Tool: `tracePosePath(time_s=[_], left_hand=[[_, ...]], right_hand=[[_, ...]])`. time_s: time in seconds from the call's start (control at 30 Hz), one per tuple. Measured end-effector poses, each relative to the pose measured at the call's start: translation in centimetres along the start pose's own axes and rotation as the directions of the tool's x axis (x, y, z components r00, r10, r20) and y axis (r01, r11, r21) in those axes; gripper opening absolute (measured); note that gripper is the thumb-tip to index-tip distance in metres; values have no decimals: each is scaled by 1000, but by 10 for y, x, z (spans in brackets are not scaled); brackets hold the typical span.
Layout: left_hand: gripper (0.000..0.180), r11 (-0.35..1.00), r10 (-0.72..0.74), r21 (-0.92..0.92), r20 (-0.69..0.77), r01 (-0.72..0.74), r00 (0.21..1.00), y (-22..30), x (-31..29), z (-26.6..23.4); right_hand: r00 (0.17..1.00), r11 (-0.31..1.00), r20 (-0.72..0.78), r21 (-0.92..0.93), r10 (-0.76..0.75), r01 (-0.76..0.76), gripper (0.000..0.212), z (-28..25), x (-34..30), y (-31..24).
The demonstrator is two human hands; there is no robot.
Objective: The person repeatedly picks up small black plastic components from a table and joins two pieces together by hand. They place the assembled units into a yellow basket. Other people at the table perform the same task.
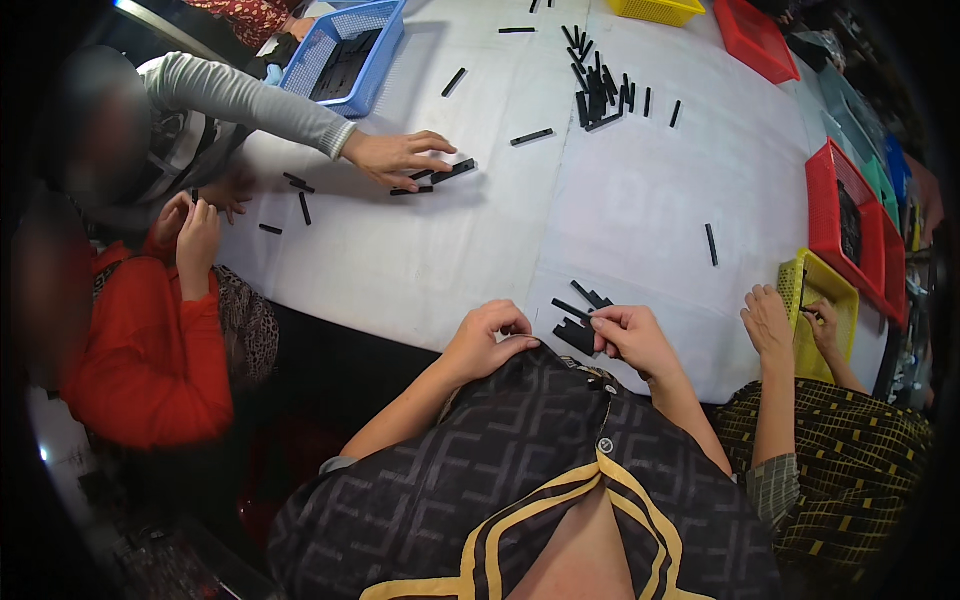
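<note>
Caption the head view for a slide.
Right hand at black sticks on a white table, left hand nearby.

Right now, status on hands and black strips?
Left hand at near edge of table, hold unclear. Right hand at near black strips, grip unclear. Co-worker's hand at other strips, farther left.

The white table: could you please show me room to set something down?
Bare table lies between the far stick pile and the right hand, and between the grey-sleeved co-worker's hand and the left hand. Crowded: that pile, and black pieces beside the right hand.
</note>
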State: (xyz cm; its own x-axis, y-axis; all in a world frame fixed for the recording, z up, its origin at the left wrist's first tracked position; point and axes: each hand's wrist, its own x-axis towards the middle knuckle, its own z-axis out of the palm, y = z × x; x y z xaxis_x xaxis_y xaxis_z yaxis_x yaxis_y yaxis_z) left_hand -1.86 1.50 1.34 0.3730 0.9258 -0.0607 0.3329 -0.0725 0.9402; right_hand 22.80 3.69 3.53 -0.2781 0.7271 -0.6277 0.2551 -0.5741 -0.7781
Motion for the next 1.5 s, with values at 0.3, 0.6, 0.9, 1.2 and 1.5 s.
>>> tracePosePath(time_s=[0.3, 0.6, 0.9, 1.2, 1.5], left_hand=[[13, 992, 44, -121, 113, -30, 993, 10, 3, -1], [14, 971, 23, -240, 103, 2, 994, 10, 5, 3], [12, 981, -18, -187, 130, 42, 991, 1, 0, -3], [12, 978, -61, -193, 120, 84, 991, 3, 4, 3], [14, 989, -5, -147, 129, 24, 992, 11, 8, 13]], right_hand=[[977, 932, 199, -337, -72, 137, 19, 38, -16, -15], [968, 951, 243, -280, -62, 131, 19, 38, -13, -15], [963, 992, 270, -117, -12, 45, 21, 27, -13, -3], [951, 996, 310, -84, -8, 36, 20, 17, -10, 1], [948, 993, 319, -113, 16, 21, 21, 21, -6, -4]])
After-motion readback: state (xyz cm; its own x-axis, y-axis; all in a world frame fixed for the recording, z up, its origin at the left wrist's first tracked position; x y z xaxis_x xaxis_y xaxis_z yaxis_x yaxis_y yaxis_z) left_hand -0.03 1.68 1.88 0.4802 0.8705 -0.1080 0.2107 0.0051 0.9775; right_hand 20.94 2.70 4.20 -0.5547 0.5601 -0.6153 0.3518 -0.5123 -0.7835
